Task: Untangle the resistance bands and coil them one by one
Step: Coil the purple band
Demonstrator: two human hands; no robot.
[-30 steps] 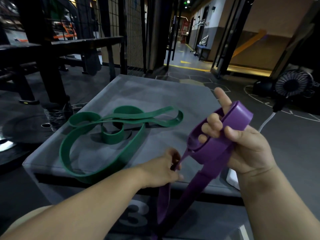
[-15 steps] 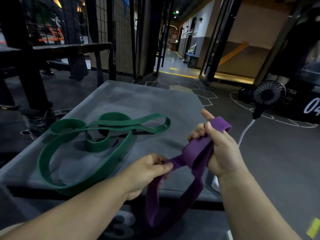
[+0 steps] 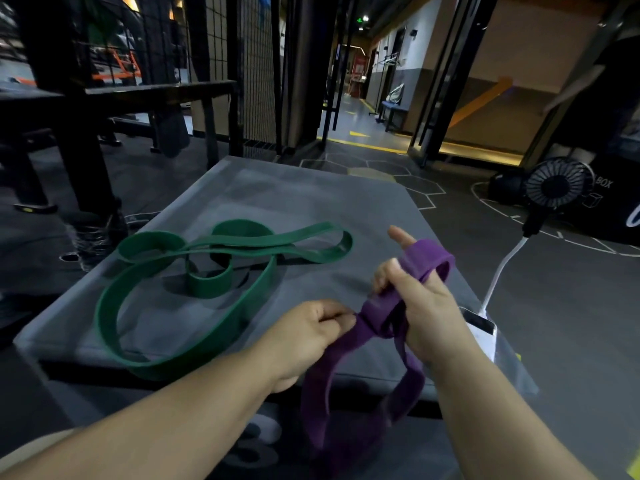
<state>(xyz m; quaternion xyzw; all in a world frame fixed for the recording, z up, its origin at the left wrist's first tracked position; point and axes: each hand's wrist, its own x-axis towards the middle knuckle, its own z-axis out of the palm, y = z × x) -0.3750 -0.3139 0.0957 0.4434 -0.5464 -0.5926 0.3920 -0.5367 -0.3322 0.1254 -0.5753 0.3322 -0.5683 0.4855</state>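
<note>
Your right hand [image 3: 427, 306] grips the purple band [image 3: 427, 258], spooled round its fingers [image 3: 398, 235]; your left hand [image 3: 308, 336] pinches the slack at 9 o'clock, probably to feed wraps.

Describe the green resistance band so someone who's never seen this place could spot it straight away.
Find the grey padded box on the gym floor. Across its left half lies the green band, sprawled in loose loops, untouched. Its only neighbour, the purple band, is held by the left hand and right hand at the box's near edge.
</note>
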